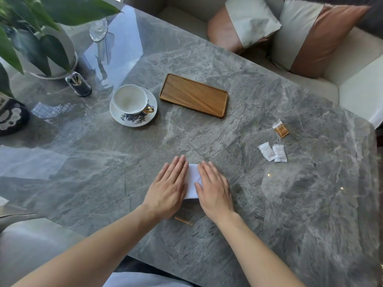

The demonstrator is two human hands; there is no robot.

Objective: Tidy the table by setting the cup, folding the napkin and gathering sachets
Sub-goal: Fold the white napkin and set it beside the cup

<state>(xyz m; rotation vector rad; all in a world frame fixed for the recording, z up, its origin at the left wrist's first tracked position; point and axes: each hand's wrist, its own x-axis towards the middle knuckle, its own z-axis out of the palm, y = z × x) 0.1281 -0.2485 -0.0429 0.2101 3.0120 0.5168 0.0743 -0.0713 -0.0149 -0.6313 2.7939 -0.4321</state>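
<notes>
White napkin point(193, 181) under both hands

A grey marbled tabletop point(269, 204) fills most of the view, glossy and reflecting light at its far left. A wooden tray point(193, 95) lies flat near the middle. At the far left stands a white pot point(62, 48) with a broad-leaved green plant point(31, 19), and just in front of it a small dark toothpick holder point(78, 84). A clear glass point(98, 30) stands farther back. A dark patterned container point(12, 117) sits at the left edge. Beyond the tabletop, brown-and-cream cushions point(310, 36) rest on a pale sofa point(356, 88).
</notes>
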